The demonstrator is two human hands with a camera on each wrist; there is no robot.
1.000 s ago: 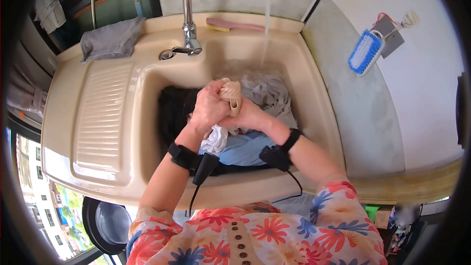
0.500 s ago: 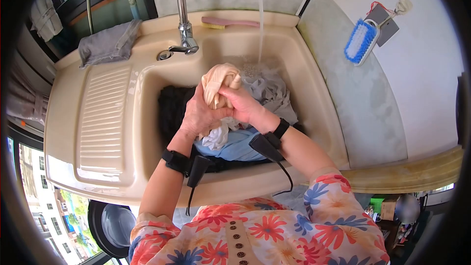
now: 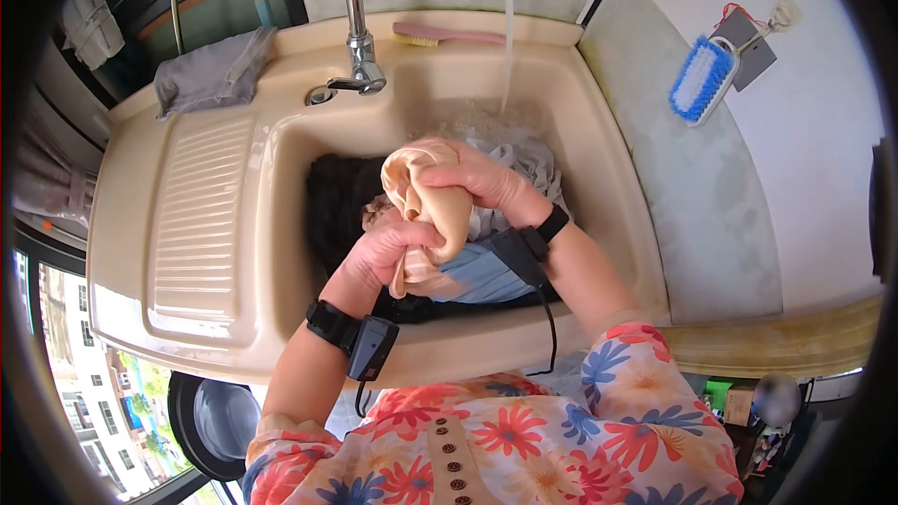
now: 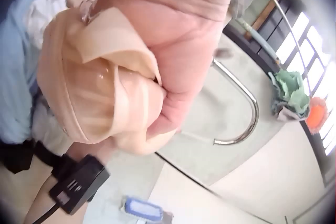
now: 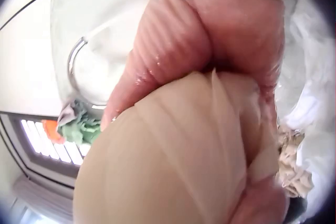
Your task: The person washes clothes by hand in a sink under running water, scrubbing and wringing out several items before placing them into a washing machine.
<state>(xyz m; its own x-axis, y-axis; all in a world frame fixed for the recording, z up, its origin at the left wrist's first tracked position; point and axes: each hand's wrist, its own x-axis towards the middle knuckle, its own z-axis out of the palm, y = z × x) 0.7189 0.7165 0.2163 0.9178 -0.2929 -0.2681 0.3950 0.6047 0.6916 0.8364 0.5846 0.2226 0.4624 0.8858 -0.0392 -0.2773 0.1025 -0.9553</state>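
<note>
Both hands hold a wet, beige-peach garment (image 3: pixel 454 210) above the laundry in the sink. My left hand (image 3: pixel 379 248) grips its lower left part, with the thumb over the cloth. Higher up and to the right, my right hand (image 3: pixel 482 173) grips the far end, its thumb lying across the top. In the left wrist view, the garment (image 4: pixel 79 98) bulges rounded below the palm, with a folded band near the fingers. Seen from the right wrist, the smooth cloth (image 5: pixel 157 161) is stretched and creased under the right hand (image 5: pixel 226 29).
Black cloth (image 3: pixel 327 201), light blue cloth (image 3: pixel 491 276) and grey cloth (image 3: pixel 538 168) lie in the beige sink (image 3: pixel 608 187). Water (image 3: pixel 507 56) runs in at the back. A tap (image 3: pixel 360 61), a pink brush (image 3: pixel 449 34) and a grey cloth (image 3: pixel 215 70) are along the rear edge.
The garment, first bunched tightly between both hands, is now opened out. My right hand has moved up along it, while the left has dropped lower and toward me.
</note>
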